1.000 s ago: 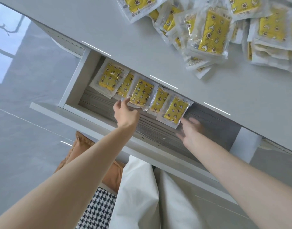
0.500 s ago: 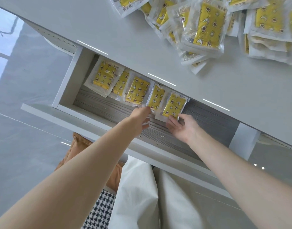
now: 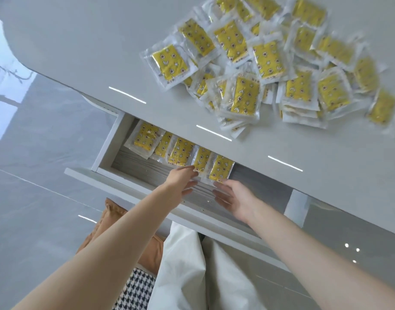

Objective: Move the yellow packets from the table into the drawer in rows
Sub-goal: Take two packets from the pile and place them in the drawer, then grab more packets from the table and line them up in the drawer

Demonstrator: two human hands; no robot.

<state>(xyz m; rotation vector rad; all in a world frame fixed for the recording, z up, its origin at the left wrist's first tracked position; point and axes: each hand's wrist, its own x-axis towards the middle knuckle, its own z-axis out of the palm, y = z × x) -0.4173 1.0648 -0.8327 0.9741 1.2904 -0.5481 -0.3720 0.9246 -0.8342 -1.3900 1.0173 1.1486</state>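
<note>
Both hands reach into the open drawer point(image 3: 106, 151), fingers stretched nearly flat and gripping nothing. The left hand point(image 3: 181, 183) touches the near edge of the fourth packet point(image 3: 201, 158). The right hand point(image 3: 233, 198) has its fingertips at the near edge of the fifth packet point(image 3: 222, 167). The row point(image 3: 181, 152) of five overlapping yellow packets runs along the drawer's back edge from its left back corner. A loose pile of yellow packets point(image 3: 270, 63) lies on the desk point(image 3: 91, 52), towards its right side.

The left grip point(image 3: 181, 182) slid rightward toward the end packet point(image 3: 221, 170). The right grip point(image 3: 234, 198) reached that packet's near edge.
</note>
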